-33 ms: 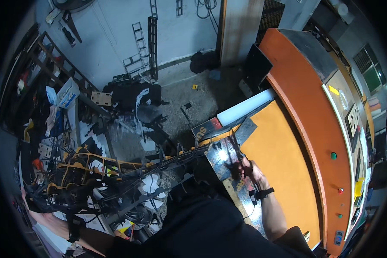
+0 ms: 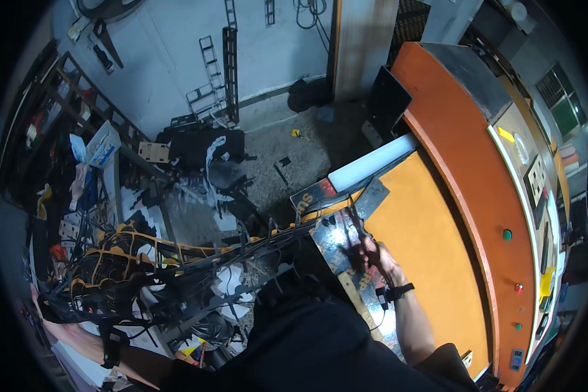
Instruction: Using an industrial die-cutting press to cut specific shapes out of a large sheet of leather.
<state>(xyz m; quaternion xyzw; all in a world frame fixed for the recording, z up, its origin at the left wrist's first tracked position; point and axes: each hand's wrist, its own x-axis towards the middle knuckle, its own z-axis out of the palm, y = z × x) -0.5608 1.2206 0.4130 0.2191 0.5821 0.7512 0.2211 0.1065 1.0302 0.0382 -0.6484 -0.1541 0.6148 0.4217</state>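
A long web of dark and orange cut-out sheet [image 2: 176,251], full of holes and loose strands, stretches across the room in front of me. At its right end my right hand [image 2: 380,258] is closed around dark strands, over the shiny metal plate [image 2: 336,242] beside an orange sheet surface [image 2: 431,228]. My left hand [image 2: 62,332] is at the far left, against the bunched dark end of the web and holding it. One finger there points upward; the other fingers are partly hidden by the dark material. Both wrists carry dark bands.
A curved orange machine housing [image 2: 467,176] with buttons rises on the right. A white bar [image 2: 372,162] lies at the far edge of the orange surface. Cluttered shelving [image 2: 98,98] stands left. A dark padded seat [image 2: 202,147] and scraps are on the floor ahead.
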